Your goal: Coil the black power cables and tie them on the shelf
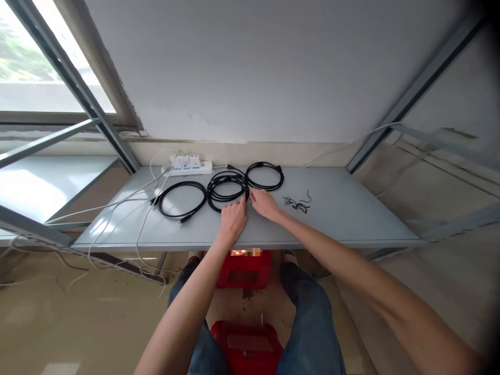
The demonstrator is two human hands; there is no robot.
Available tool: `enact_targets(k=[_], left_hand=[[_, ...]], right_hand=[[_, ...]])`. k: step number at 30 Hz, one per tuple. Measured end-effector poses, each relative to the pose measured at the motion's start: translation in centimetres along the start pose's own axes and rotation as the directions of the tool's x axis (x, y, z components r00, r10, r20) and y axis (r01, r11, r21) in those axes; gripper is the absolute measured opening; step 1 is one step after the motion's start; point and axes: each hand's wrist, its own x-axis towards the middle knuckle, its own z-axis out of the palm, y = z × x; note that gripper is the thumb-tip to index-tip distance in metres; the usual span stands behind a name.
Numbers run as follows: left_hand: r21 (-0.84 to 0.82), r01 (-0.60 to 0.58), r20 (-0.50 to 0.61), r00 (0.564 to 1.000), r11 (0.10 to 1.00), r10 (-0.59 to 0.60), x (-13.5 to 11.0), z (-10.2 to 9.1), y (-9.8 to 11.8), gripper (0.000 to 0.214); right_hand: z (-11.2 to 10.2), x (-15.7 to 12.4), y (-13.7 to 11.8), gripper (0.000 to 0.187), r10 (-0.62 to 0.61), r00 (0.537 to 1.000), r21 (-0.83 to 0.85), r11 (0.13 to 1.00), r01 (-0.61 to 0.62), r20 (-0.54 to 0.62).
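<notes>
Several coils of black cable lie on the grey shelf. At the middle coiled cable, my left hand and my right hand meet on the right edge. The fingers of both hands are closed around that edge, close together; the exact spot they pinch is partly hidden. Left of it rests another coiled cable, its plug ends sticking out. Behind my right hand is a smaller cable coil. Thin black twist ties lie in a loose tangle to the right.
A white power strip with chargers stands at the back left. White cords run from it over the shelf's front edge. Metal posts rise at both ends, against a wall. Red plastic stools are below, between my legs.
</notes>
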Motion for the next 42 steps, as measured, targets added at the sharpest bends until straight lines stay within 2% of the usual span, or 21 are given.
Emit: enact_targets(k=[1,2,3,5,7,8,10,19,29,38,42], left_hand=[[0.001,-0.001,-0.003,1.0,1.0,0.001,0.0,0.0,0.0,0.042],[0.001,0.0,-0.007,1.0,1.0,0.0,0.0,0.1,-0.1,0.042],[0.0,0.002,-0.011,1.0,1.0,-0.002,0.0,0.1,-0.1,0.042],[-0.003,0.007,-0.016,1.0,1.0,-0.007,0.1,0.2,-0.1,0.042],[-0.001,0.011,-0.012,1.0,1.0,-0.011,0.1,0.2,-0.1,0.043],[0.003,0.009,-0.009,1.0,1.0,-0.009,0.1,0.3,-0.1,0.043],[0.013,0.0,-0.006,1.0,1.0,0.0,0.1,0.2,-0.1,0.043],[0.024,-0.016,0.002,1.0,1.0,0.016,0.0,0.1,0.0,0.043],[0.017,-0.018,0.004,1.0,1.0,0.018,0.1,0.1,0.0,0.044],[-0.004,-0.008,-0.005,1.0,1.0,0.008,0.1,0.2,-0.1,0.04],[0.002,-0.003,0.008,1.0,1.0,0.003,0.2,0.0,-0.1,0.041]], right_hand=[[0.3,0.2,-0.1,0.016,0.085,0.996,0.159,0.983,-0.088,0.021],[0.6,0.4,-0.2,0.021,0.16,0.985,0.329,0.928,-0.175,0.072],[0.8,0.6,-0.2,0.023,0.211,0.967,0.489,0.834,-0.255,0.144],[1.2,0.7,-0.1,0.023,0.244,0.924,0.715,0.585,-0.382,0.294],[1.3,0.9,0.3,0.023,0.219,0.892,0.809,0.378,-0.451,0.395],[1.2,1.0,0.5,0.024,0.205,0.881,0.824,0.315,-0.471,0.426],[1.1,1.2,0.8,0.026,0.19,0.865,0.829,0.249,-0.5,0.464],[0.8,1.1,1.0,0.027,0.113,0.837,0.819,0.174,-0.547,0.535],[1.8,1.0,1.4,0.024,0.198,0.897,0.893,0.145,-0.426,0.396],[2.9,0.7,0.6,0.021,0.344,0.91,0.924,0.212,-0.317,0.233],[2.9,0.4,0.1,0.019,0.35,0.92,0.902,0.315,-0.294,0.177]])
